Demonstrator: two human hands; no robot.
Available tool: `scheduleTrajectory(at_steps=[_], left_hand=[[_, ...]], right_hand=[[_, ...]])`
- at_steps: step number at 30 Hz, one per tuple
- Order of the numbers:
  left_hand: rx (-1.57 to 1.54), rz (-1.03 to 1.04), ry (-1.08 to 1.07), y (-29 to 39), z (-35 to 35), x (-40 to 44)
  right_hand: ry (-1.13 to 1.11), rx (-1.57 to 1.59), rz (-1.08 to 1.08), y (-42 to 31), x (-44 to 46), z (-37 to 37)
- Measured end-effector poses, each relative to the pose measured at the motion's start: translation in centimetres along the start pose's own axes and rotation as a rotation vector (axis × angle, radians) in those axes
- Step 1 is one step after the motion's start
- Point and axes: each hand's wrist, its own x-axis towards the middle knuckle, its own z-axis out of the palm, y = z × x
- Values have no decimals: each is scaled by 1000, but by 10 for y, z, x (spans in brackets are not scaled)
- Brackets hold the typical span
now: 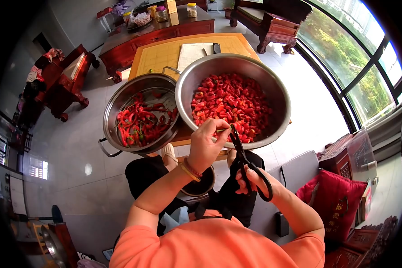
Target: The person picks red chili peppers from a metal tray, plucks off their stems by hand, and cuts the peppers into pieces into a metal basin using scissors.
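Note:
My left hand is closed in a pinch on a red chili pepper, with a bit of it showing between the fingertips. My right hand grips black scissors, whose tips touch the area beside the left fingertips. Both hands are over the near rim of a large metal basin that holds many cut red chili pieces. To its left, a steel pot with handles contains whole red chilies with green stems.
Basin and pot rest on a wooden table, with a notepad behind them. A dark bucket stands on the floor between my legs. A red cushion lies at the right, and carved wooden furniture stands around.

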Motion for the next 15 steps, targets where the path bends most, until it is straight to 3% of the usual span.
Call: scheduleTrajectory(at_steps=[6,15], left_hand=[[15,10,-32,2,-2,-2],[-104,-55,-191,-4,-9,4]], right_hand=[[-66,245,1,9,2,0],[39,-100,64,-4,-2,-7]])
